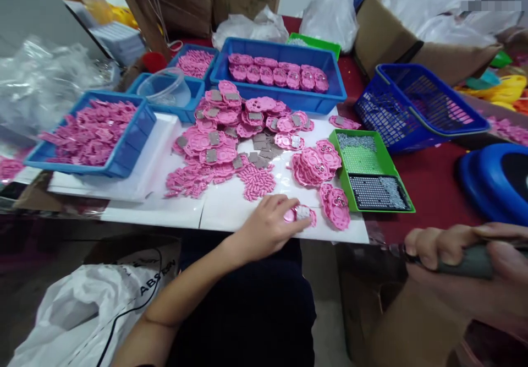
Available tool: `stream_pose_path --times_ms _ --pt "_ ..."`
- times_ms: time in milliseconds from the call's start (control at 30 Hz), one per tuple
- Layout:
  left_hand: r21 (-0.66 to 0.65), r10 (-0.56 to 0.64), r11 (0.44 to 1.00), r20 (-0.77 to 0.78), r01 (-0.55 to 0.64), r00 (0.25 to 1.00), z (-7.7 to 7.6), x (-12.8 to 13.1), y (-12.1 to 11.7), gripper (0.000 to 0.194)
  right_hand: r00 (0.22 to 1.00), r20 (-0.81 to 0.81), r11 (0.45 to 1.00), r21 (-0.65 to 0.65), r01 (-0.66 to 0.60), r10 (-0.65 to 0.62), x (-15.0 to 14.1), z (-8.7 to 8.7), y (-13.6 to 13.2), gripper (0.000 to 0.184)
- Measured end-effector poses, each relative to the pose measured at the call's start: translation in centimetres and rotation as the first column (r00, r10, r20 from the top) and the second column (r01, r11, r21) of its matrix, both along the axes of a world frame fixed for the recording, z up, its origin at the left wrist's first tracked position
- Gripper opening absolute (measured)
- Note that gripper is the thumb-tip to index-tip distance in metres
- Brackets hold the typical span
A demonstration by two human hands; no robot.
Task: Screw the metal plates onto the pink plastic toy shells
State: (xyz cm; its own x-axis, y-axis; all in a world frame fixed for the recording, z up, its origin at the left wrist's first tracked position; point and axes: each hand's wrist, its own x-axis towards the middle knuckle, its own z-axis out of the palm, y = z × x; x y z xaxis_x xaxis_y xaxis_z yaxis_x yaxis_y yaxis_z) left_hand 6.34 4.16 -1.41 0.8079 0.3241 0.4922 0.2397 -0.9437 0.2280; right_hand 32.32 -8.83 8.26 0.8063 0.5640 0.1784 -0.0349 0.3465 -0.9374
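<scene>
My left hand (270, 226) is closed on a small pink plastic casing (312, 217) near the front edge of the white work surface, thumb and fingers at its sides. A grey-white part shows on the casing's upper face. Off to the right, past the table edge, my right hand (449, 251) is wrapped around the grey-green handle of a screwdriver (468, 262); its dark front end points left and is blurred. Beside my left hand lie stacked pink casings (336, 207). Beyond it are a pile of small pink pieces (256, 181) and several grey square plates (264, 144).
A green tray (348, 193) holds small screws and a black perforated plate (369, 192). Blue bins (150, 119) of pink parts stand left; another blue bin (278, 94) holds rows of casings behind. A blue basket (421, 122) and round blue object (495, 182) stand right.
</scene>
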Motion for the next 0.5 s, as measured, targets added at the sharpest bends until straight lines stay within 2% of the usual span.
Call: stream_pose_path --times_ms 100,200,267,367,433,500 --pt "0.066 0.188 0.980 -0.017 -0.187 0.982 2.6 -2.2 5.3 0.033 0.996 0.050 0.996 0.028 -0.081 0.080 -0.6 -0.6 -0.4 0.015" --pt "0.046 0.399 0.917 -0.125 -0.396 0.908 5.3 -3.3 11.5 0.027 0.987 0.068 0.988 0.046 -0.150 0.147 -1.0 -0.1 0.1 0.014" --pt "0.052 0.481 0.875 -0.194 -0.481 0.855 7.0 -3.7 15.2 0.033 0.980 0.063 0.980 0.047 -0.192 0.189 -1.2 0.6 1.0 0.014" --pt "0.092 0.605 0.795 -0.196 -0.600 0.772 9.0 -4.1 20.0 0.042 0.980 0.052 0.979 0.057 -0.195 0.192 -1.7 1.8 2.6 0.014" --pt "0.095 0.661 0.749 -0.181 -0.656 0.728 9.8 -4.1 22.6 0.044 0.986 0.054 0.984 0.066 -0.164 0.160 -2.3 2.3 3.4 0.015" --pt "0.075 0.682 0.726 -0.201 -0.683 0.703 10.3 -3.5 24.7 0.044 0.989 0.038 0.987 0.062 -0.145 0.143 -3.0 2.4 3.9 0.017"
